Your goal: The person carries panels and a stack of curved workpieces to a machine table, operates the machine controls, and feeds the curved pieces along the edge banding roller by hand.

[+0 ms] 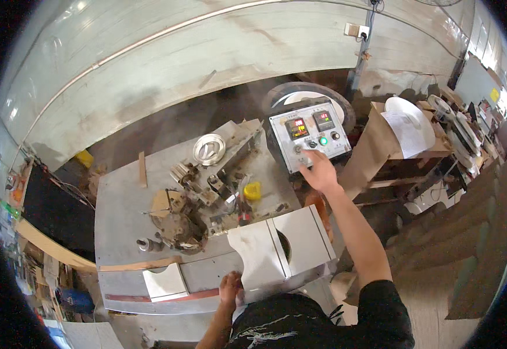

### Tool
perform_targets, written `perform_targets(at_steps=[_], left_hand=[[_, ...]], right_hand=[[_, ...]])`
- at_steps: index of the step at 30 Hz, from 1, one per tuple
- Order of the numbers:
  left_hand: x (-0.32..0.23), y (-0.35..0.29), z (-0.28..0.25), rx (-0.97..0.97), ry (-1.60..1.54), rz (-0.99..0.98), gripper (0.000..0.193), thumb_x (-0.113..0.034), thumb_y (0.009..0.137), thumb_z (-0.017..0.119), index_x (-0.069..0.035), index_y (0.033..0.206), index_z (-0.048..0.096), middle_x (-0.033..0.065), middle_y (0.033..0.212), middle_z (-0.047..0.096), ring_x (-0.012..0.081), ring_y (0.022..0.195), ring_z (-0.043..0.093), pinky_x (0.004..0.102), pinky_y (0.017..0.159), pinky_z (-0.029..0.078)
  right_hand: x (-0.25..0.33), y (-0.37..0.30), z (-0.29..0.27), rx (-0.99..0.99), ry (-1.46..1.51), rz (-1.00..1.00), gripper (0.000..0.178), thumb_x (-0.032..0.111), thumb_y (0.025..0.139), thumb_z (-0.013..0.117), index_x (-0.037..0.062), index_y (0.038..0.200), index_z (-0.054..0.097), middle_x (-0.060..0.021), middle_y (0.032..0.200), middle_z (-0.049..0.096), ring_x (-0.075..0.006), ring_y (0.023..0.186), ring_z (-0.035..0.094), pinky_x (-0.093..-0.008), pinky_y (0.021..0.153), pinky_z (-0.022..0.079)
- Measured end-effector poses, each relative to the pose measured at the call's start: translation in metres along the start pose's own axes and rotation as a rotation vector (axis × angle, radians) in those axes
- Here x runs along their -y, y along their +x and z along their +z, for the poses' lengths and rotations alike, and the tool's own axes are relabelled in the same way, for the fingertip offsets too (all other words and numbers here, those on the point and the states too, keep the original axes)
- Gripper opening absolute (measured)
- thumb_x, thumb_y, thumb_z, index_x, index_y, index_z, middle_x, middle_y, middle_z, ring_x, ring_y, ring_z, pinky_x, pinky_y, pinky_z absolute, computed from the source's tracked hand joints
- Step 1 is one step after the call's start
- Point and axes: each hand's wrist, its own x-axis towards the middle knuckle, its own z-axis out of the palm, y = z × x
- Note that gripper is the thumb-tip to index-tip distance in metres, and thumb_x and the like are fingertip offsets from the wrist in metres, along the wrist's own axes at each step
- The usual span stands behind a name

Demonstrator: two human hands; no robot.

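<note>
The right hand [318,170], unclenched, meets the white, square-faced control box [310,131] ahead; adjustment appears under way, completion indeterminable. Left hand [230,288]: grip indiscernible; white, curved-cut flat panel [258,251] adjacent, right.

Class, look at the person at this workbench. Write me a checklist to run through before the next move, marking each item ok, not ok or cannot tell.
1. Control box powered: ok; its green indicator light is lit.
2. Right hand touching a control: cannot tell; its fingertips are at the box's lower left, contact unclear.
3. Left hand off the large notched white board: cannot tell; it is right by the board's edge.
4. Small notched white board lying flat: ok, near the table's front edge.
5. Table free of loose pieces: not ok; a wooden strip lies there.
</note>
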Motion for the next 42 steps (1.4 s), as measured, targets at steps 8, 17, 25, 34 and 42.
perform_targets(at_steps=[8,17,25,34,42], left_hand=[[0.077,0.006,-0.039,-0.020,0.150,0.441,0.030,-0.017,0.097,0.055,0.008,0.114,0.060,0.0130,0.095,0.068,0.0185,0.081,0.065,0.0279,0.073,0.053],[0.047,0.001,-0.032,-0.072,-0.007,0.075,0.027,-0.017,0.096,0.056,0.007,0.106,0.062,0.0155,0.089,0.069,0.0207,0.076,0.068,0.0294,0.066,0.055],[0.034,-0.021,-0.029,-0.105,-0.055,0.020,0.028,-0.018,0.095,0.056,0.008,0.102,0.064,0.0168,0.089,0.071,0.0244,0.076,0.070,0.0321,0.067,0.057],[0.014,-0.026,-0.134,-0.154,0.503,0.012,0.039,-0.040,0.092,0.059,-0.008,0.111,0.070,0.0191,0.091,0.070,0.0221,0.089,0.070,0.0379,0.079,0.053],[-0.087,-0.011,-0.296,-0.784,1.115,0.520,0.043,-0.016,0.083,0.068,-0.007,0.124,0.058,0.0190,0.128,0.055,0.0399,0.122,0.048,0.0471,0.104,0.038]], right_hand=[[0.021,0.056,0.044,0.201,-0.315,0.241,0.080,0.051,0.086,0.063,0.0123,0.149,0.032,-0.0215,0.147,0.031,-0.0419,0.127,0.045,-0.0543,0.095,0.049],[0.031,0.068,0.033,0.208,-0.370,0.348,0.079,0.049,0.084,0.067,0.0113,0.147,0.035,-0.0171,0.142,0.038,-0.0382,0.127,0.045,-0.0522,0.095,0.049],[0.004,0.047,0.064,0.215,-0.178,0.212,0.089,0.054,0.080,0.068,0.0068,0.147,0.034,-0.0193,0.151,0.035,-0.0359,0.139,0.035,-0.0450,0.114,0.033],[0.144,-0.014,-0.050,-0.148,0.540,0.073,0.041,0.023,0.098,0.057,-0.0022,0.130,0.058,-0.0163,0.131,0.060,-0.0272,0.120,0.056,-0.0405,0.106,0.038],[0.340,-0.217,0.077,0.535,0.977,0.357,0.032,0.022,0.091,0.063,0.0037,0.117,0.064,-0.0140,0.109,0.064,-0.0213,0.097,0.062,-0.0332,0.085,0.049]])
